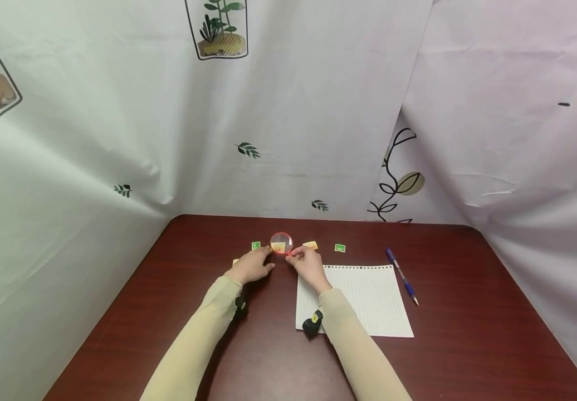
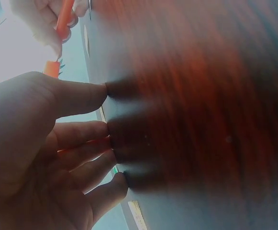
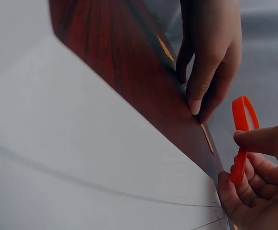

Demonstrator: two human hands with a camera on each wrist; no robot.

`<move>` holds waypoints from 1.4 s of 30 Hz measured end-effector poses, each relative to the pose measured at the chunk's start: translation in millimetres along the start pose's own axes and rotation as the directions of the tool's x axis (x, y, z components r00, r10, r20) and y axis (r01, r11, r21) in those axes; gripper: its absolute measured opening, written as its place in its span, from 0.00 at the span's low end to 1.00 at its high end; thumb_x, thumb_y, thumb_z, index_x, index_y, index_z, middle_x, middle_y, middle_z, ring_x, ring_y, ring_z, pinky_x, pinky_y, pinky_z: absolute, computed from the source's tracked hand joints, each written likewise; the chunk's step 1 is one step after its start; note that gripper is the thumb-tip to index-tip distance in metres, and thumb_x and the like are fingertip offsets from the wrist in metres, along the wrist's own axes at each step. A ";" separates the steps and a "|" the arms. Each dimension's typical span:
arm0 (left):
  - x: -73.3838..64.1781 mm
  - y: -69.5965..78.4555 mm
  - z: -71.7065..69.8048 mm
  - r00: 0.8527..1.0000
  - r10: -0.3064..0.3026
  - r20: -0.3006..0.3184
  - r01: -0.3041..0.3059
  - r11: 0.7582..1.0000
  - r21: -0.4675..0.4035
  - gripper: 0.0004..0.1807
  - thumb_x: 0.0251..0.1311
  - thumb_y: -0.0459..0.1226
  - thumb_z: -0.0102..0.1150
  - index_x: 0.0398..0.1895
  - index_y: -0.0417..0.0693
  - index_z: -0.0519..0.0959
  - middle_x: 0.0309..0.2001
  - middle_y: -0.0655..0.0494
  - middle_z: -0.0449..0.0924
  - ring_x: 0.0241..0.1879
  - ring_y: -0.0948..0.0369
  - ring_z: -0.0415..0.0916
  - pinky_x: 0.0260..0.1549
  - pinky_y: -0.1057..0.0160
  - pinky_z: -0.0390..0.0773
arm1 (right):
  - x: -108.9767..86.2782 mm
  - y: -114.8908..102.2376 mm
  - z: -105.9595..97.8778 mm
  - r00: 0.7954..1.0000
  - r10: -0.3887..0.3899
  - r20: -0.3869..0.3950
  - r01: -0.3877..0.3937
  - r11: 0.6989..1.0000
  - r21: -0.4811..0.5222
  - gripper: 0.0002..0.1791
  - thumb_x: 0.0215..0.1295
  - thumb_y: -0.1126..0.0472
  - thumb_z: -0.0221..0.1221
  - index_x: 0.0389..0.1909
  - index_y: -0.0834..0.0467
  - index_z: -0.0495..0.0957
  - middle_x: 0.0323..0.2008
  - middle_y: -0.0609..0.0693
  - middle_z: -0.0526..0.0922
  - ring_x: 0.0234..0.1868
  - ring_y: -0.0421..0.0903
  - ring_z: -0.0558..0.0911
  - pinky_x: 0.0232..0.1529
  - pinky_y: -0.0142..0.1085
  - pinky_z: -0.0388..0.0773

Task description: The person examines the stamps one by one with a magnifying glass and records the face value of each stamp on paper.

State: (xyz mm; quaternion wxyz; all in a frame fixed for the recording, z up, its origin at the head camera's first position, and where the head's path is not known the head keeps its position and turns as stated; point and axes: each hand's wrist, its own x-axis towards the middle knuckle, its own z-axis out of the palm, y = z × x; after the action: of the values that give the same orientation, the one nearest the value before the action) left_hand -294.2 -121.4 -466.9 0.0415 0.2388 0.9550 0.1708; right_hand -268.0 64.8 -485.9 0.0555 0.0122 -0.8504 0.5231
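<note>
My right hand [image 1: 309, 268] pinches the orange-red handle of a small magnifying glass [image 1: 281, 239] between thumb and fingers. The lens stands above the table, and a yellowish stamp-like paper shows through it. My left hand [image 1: 249, 268] is just left of the lens, its fingertips set down on the table; in the right wrist view its fingertips are right at the edge of a flat yellow piece [image 3: 207, 138]. A green stamp [image 1: 255, 245] lies beyond the left hand, and another yellowish one [image 1: 235, 262] is partly hidden behind it.
Right of the lens lie another yellowish stamp [image 1: 311, 244] and a green stamp [image 1: 340, 248]. A lined sheet of paper [image 1: 363, 301] lies under the right forearm, with a blue pen [image 1: 402, 277] along its right side. A printed cloth [image 1: 318, 111] hangs behind the dark red table [image 1: 133, 323].
</note>
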 end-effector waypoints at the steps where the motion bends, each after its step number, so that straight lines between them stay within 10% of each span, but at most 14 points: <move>1: 0.2 0.0 0.4 1.000 -0.004 0.003 0.004 1.000 -0.002 0.28 0.70 0.39 0.58 0.67 0.29 0.70 0.66 0.32 0.71 0.65 0.41 0.70 0.64 0.44 0.69 | 0.0 -0.2 0.1 1.000 -0.001 0.000 0.001 1.000 -0.003 0.08 0.64 0.61 0.68 0.36 0.62 0.81 0.26 0.50 0.79 0.27 0.42 0.75 0.29 0.32 0.71; 42: -1.2 4.5 1.8 0.997 -0.067 0.028 0.066 0.998 0.011 0.30 0.70 0.40 0.59 0.69 0.31 0.69 0.70 0.35 0.67 0.69 0.44 0.66 0.66 0.47 0.66 | -0.1 -2.4 3.6 0.999 -0.034 -0.025 0.032 0.996 -0.088 0.06 0.65 0.62 0.67 0.34 0.61 0.81 0.24 0.49 0.78 0.25 0.42 0.75 0.29 0.34 0.73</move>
State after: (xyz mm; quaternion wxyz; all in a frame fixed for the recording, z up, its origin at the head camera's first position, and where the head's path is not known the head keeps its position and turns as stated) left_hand -290.8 -117.7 -467.0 0.0597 0.2096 0.9626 0.1611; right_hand -268.0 60.5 -485.4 0.0761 0.0167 -0.8715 0.4843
